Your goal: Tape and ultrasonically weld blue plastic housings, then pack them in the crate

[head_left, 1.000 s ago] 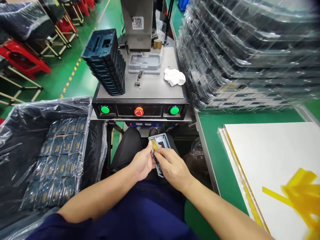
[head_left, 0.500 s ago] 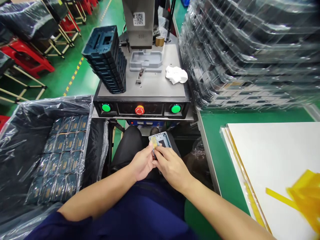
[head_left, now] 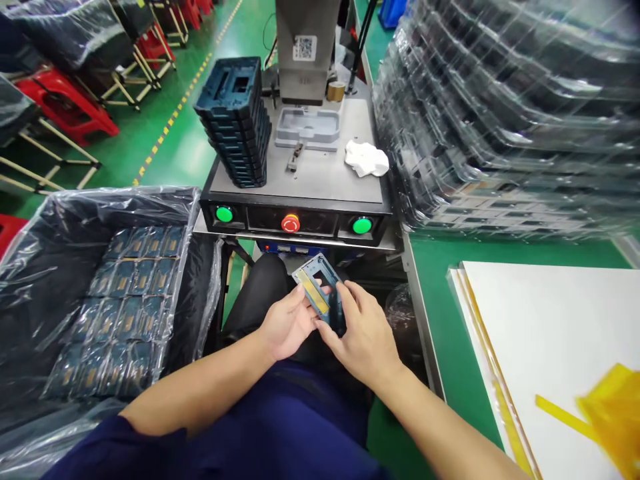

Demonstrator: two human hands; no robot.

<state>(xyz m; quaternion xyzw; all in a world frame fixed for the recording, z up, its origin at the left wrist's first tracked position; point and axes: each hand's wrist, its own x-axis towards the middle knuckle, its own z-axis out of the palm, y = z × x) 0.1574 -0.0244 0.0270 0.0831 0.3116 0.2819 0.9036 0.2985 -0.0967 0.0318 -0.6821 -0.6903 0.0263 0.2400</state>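
Observation:
Above my lap, both hands hold a dark blue-grey plastic housing (head_left: 331,273) with a rectangular cut-out. Along its left side runs a strip of yellow tape (head_left: 314,292). My left hand (head_left: 289,325) grips the left edge, thumb on top near the tape and fingers beneath. My right hand (head_left: 363,328) is closed around the right side and lower corner, its fingertips on the rim. The fingers under the housing are partly hidden.
Ahead stands a press (head_left: 306,73) with a grey fixture (head_left: 309,128), green buttons and a red stop button (head_left: 290,223). Stacked housings (head_left: 235,127) stand on its left. A lined bin (head_left: 193,233) holds wrapped parts. At right are plastic trays (head_left: 480,133), white sheets (head_left: 540,320) and yellow film (head_left: 613,407).
The housing has been turned and tilted so more of it shows, with the tape strip now fully visible. My right hand has shifted from the tape to the housing's right side.

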